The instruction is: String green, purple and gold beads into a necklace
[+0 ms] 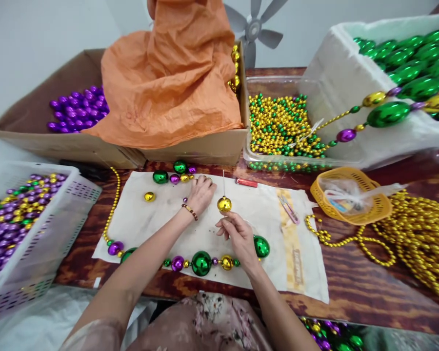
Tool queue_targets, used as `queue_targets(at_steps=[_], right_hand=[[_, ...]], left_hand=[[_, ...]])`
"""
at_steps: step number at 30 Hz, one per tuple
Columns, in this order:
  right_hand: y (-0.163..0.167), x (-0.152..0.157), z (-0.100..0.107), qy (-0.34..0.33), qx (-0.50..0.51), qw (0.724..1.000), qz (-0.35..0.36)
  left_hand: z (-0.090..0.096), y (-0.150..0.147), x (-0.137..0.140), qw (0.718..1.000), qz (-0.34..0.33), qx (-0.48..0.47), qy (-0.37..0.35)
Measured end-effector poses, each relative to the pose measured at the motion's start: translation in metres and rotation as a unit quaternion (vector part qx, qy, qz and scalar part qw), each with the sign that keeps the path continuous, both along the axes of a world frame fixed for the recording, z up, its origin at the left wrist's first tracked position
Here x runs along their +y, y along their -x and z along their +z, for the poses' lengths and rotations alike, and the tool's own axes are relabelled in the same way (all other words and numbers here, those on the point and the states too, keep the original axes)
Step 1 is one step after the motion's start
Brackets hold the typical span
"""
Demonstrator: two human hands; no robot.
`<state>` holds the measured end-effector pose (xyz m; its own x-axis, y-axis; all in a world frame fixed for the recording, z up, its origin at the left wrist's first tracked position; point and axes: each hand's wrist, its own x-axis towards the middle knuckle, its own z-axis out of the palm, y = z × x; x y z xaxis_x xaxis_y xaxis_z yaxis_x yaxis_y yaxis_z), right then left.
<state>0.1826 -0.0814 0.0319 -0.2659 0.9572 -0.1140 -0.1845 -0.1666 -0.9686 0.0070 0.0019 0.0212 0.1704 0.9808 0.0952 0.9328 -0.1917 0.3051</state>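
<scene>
My right hand [237, 239] is closed, pinching a thin upright needle [224, 183] from below. A shiny gold bead [224, 204] is threaded on that needle, just above my fingertips. My left hand [202, 195] has its fingers curled down on the cloth beside a small group of loose beads; whatever its fingertips pinch is hidden. In that group are a green bead [160, 176], a purple bead [174, 179] and a smaller gold bead [184, 178]. Another gold bead [149, 196] lies apart to the left. A bead strand [201, 263] runs along the near cloth edge, partly behind my forearms.
A white cloth [131, 219] covers the table middle, with a red lighter [247, 183] and small scissors [289, 209]. Around it stand a cardboard box [201, 151], a clear bin [252, 158], a foam box [336, 58], a yellow basket [373, 214] and a white crate [66, 209].
</scene>
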Motion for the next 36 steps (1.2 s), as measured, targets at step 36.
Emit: queue_targets(at_steps=[36], right_hand=[[-0.002, -0.004, -0.013, 0.016, -0.081, 0.994, 0.066]], left_hand=[[0.045, 0.022, -0.065, 0.696, 0.175, -0.693, 0.074]])
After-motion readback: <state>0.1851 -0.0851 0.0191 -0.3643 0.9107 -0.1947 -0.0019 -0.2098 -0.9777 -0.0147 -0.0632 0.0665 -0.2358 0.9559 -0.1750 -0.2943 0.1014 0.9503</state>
